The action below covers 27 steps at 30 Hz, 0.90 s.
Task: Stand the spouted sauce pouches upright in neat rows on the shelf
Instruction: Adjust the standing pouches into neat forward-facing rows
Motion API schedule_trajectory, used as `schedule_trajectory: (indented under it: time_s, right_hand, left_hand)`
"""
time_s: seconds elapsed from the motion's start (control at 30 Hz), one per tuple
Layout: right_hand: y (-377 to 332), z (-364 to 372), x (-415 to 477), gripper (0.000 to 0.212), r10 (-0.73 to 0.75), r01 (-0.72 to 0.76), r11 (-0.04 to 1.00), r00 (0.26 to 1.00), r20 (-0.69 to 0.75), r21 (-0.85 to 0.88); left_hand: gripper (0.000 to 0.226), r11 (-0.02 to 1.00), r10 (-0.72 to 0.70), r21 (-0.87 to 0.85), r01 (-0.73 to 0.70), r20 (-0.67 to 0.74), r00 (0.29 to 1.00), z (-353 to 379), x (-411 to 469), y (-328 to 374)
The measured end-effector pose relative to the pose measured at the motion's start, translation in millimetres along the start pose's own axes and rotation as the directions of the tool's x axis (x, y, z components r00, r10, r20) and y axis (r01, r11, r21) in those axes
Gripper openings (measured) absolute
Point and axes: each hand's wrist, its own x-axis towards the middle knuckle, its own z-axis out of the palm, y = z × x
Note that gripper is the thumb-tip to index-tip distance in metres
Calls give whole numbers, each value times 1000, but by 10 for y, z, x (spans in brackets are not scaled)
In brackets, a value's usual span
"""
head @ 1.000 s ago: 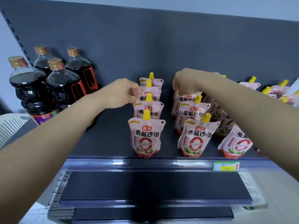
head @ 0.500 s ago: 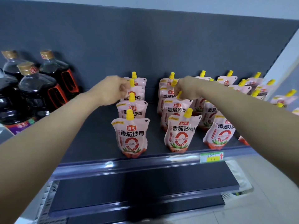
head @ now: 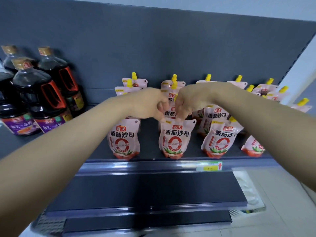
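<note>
Pink spouted sauce pouches with yellow caps stand upright in several front-to-back rows on the dark shelf [head: 150, 142]. The front pouch of the second row [head: 175, 139] stands near the shelf lip, its spout hidden behind my fingers. My left hand [head: 147, 104] and my right hand [head: 192, 100] meet just above it, fingers curled and pinching its top edge. The front pouch of the first row [head: 124, 139] stands to its left, partly under my left wrist. Another front pouch [head: 220, 139] stands to the right, leaning slightly.
Large dark soy sauce bottles [head: 39, 93] with red handles stand at the shelf's left. A price tag [head: 209, 166] sits on the shelf lip. More pouches [head: 266, 88] fill the back right. A lower shelf [head: 145, 190] juts out below.
My left hand has moved right from the first row's back pouches to the second row's front pouch. My right hand has come forward to meet it. The view has shifted right.
</note>
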Motion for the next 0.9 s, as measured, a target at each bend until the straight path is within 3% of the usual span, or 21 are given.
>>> schedule_trajectory:
  time_s: [0.1, 0.23, 0.43, 0.5, 0.73, 0.9]
  right_hand:
    - [33, 207, 29, 35, -40, 35, 996, 998, -54, -85]
    - [106, 315, 59, 15, -95, 89, 994, 990, -101, -65]
    - [294, 271, -33, 30, -73, 69, 975, 997, -9, -209]
    - [394, 217, -103, 34, -38, 20, 969, 997, -68, -248]
    - [855, 64, -359, 32, 128, -158, 980, 967, -219, -125]
    - [1033, 222, -477, 41, 179, -187, 980, 977, -112, -66]
  left_hand:
    - [24, 1000, -1, 9, 1, -13, 1000, 183, 102, 6]
    - [17, 999, -18, 34, 21, -94, 995, 328, 145, 15]
    - [17, 998, -46, 34, 49, -105, 993, 372, 129, 25]
    - [18, 998, -55, -10, 54, -119, 991, 307, 112, 57]
    - [21, 1000, -24, 3, 25, -223, 975, 132, 173, 303]
    - [23, 998, 51, 45, -42, -238, 970, 124, 292, 530]
